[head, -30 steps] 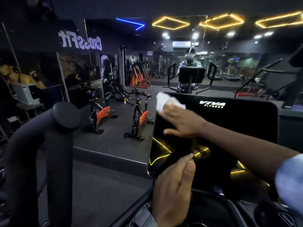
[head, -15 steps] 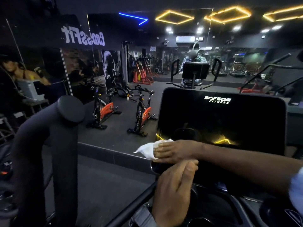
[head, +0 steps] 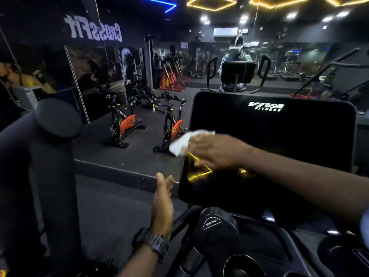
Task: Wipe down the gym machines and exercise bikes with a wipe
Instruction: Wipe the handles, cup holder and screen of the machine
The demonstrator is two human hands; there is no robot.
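The right hand (head: 214, 151) is reaching across from the right side and pressing a white wipe (head: 184, 141) against the left edge of the machine's black console screen (head: 279, 136), about halfway up that edge; the fingers are lying fairly flat over the wipe, with the thumb below, and part of the crumpled wipe is sticking out past the screen's left edge. The screen is carrying the words "VIVA FITNESS" near its top edge and is reflecting yellow ceiling lights near its lower left corner. The left hand (head: 162, 204) is hovering just off the screen's lower left corner, fingers straight and together, holding nothing and touching nothing; a dark wristwatch (head: 154, 243) is sitting on its wrist. Below the screen's bottom edge a round knob (head: 214, 224) marked "RESISTANCE" is showing. A thick black padded handle (head: 48, 156) is standing upright at the far left. Beyond the screen, two orange and black exercise bikes (head: 123, 124) are standing on the dark floor (head: 103, 212) in front of a mirrored wall.
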